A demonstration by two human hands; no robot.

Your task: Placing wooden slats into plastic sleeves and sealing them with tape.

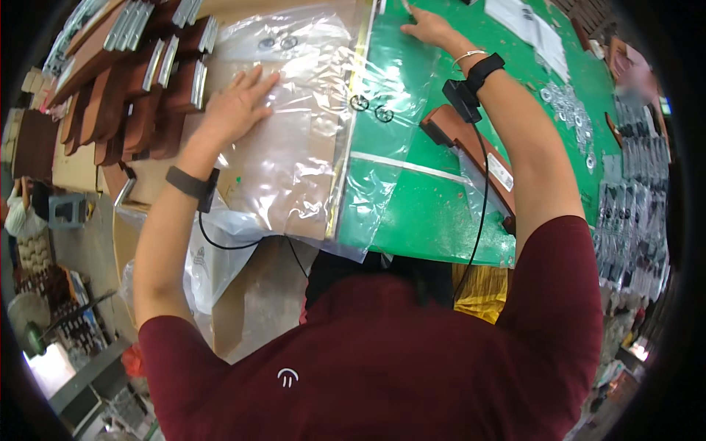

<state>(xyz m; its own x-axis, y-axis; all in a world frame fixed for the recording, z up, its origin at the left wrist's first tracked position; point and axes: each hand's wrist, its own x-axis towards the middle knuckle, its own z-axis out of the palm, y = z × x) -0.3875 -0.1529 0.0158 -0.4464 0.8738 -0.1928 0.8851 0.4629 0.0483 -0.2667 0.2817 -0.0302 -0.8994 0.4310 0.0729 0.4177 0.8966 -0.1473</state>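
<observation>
- Here's the clear plastic bag (305,140), spread flat in front of me, most of it over cardboard (232,9), its right part lapping onto the green tabletop (434,220), creases flashing in the light, black round marks showing
- My left hand (237,110) is down on it, palm low, fingers spread, clamped on nothing
- My right hand (430,29) is well apart from the left, way up at the far side, thumb out; its fingertips meet the view's edge, so I cannot tell whether they grip anything
- Under my right forearm, a long brown wooden piece (474,154) with a white label lies slanted on the green
- Further right, small clear packets (570,114) are strewn about, and a heap of clear-wrapped parts (621,209) sits past them
- Over on the left, brown wooden parts with silvery metal ends (114,106) are stacked high
- Out in the room, left side: a grey stool (68,211), a fan (29,316), someone in a white top (26,219)
</observation>
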